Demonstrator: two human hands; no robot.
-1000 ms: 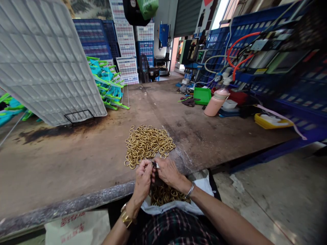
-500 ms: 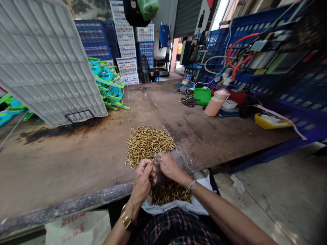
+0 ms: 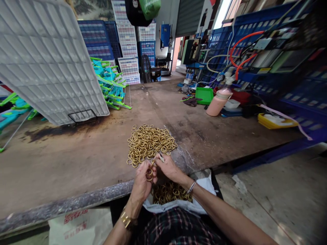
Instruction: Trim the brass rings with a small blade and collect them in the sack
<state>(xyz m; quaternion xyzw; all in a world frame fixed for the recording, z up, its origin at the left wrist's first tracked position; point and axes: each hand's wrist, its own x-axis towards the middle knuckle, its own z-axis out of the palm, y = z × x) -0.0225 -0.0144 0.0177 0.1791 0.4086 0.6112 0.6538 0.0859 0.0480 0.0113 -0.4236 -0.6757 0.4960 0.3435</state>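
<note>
My left hand [image 3: 142, 181] is closed around a few brass-coloured rings [image 3: 150, 175], which hang from its curled fingers. Close beside it, my right hand [image 3: 169, 168] grips a slim tool [image 3: 161, 158] with a dark and silvery end; its exact kind cannot be made out. The fingertips of both hands nearly meet at one ring. Just beyond them a heap of similar rings [image 3: 151, 140] lies on the worktable [image 3: 102, 149]. Below my hands, an open white sack [image 3: 205, 189] at the table edge holds more darker-looking rings [image 3: 171, 193].
A large grey ribbed panel [image 3: 56, 64] leans at the left, by turquoise and green plastic parts [image 3: 109, 81]. Toward the right stand a pink bottle [image 3: 217, 103], a green tray [image 3: 204, 95], a yellow tray [image 3: 276, 121] and a machine with orange hoses [image 3: 236, 51]. Stacked crates [image 3: 127, 66] fill the back.
My left hand has turned a little, so the rings in it show more clearly. The tool in my right hand is tilted differently. The whole view has shifted slightly.
</note>
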